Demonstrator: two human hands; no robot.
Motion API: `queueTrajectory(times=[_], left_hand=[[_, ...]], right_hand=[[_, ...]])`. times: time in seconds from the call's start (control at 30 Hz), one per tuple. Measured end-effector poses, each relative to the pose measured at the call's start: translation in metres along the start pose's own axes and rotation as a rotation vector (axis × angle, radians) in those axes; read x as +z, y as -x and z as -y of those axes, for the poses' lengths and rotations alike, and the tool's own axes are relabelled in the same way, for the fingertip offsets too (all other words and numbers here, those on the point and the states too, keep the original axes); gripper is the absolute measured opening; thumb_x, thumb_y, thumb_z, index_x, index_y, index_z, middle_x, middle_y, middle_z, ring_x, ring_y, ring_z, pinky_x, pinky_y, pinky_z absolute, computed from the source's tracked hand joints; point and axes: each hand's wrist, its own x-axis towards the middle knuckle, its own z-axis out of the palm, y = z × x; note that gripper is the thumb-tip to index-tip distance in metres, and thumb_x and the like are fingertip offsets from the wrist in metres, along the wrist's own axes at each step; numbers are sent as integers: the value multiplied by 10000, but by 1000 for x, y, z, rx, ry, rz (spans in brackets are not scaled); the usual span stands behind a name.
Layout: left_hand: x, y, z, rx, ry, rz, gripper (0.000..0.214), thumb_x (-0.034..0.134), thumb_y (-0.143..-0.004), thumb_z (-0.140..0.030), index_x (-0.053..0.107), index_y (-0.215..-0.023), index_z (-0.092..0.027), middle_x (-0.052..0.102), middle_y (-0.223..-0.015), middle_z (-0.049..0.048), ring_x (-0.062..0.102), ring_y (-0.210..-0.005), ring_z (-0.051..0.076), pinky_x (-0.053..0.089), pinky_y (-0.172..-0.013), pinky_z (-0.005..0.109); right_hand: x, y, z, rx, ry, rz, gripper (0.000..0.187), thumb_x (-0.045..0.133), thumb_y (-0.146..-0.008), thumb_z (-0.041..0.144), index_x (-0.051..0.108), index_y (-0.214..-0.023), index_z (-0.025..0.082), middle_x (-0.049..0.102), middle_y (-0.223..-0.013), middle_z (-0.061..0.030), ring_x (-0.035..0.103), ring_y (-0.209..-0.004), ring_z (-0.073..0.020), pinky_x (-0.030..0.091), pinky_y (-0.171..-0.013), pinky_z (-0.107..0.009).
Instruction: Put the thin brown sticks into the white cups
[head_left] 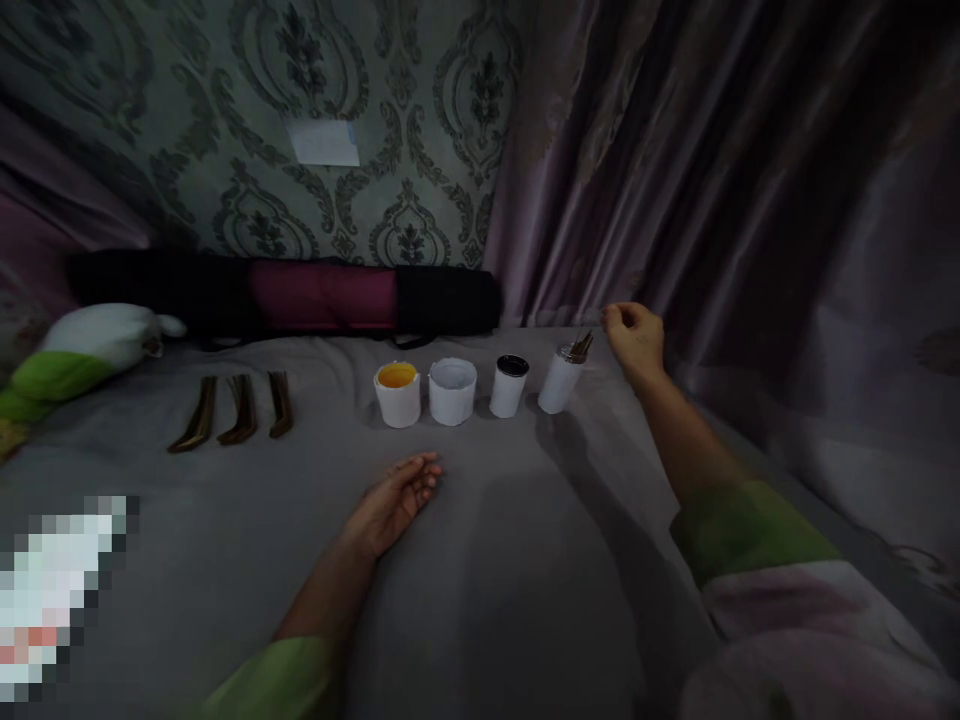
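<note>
My left hand (pixel 396 500) rests palm sideways over the grey sheet, its fingers loosely stretched and holding nothing. It is in front of a white cup with an orange-yellow inside (pixel 400 402) and a wide white cup (pixel 452 394). To their right are a narrower white cup with a dark top (pixel 507 390) and a tilted white cup (pixel 557 385) with thin brown sticks (pixel 580 348) poking out. Up and to the right of the sticks, my right hand (pixel 636 335) is closed in a pinch, apart from the cup. Anything between its fingertips is too small to make out.
Three bundles of thin brown strips (pixel 238 410) lie at the left on the grey sheet (pixel 525 580). A white and green plush toy (pixel 97 345) is behind them. A long black and maroon roll (pixel 322 297) lies along the patterned wall. Purple curtains (pixel 600 180) hang at the right.
</note>
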Motion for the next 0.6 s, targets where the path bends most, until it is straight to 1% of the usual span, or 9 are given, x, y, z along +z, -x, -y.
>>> queueTrajectory(times=[0.4, 0.6], left_hand=[[3, 2, -1, -2, 5, -11, 145, 493, -801, -92, 616, -876, -78, 629, -721, 68, 562, -574, 74, 459, -512, 169], [4, 2, -2, -5, 7, -13, 134, 508, -790, -88, 617, -867, -79, 633, -726, 70, 571, -580, 78, 462, -517, 172]], right_hand=[[-2, 17, 16, -3, -188, -46, 316, 399, -801, 416, 604, -819, 176, 618, -731, -36, 574, -695, -152, 450, -663, -323], [-4, 30, 30, 55, -214, -31, 326, 370, -815, 410, 590, -826, 168, 610, -735, -42, 575, -675, -142, 453, -614, -292]])
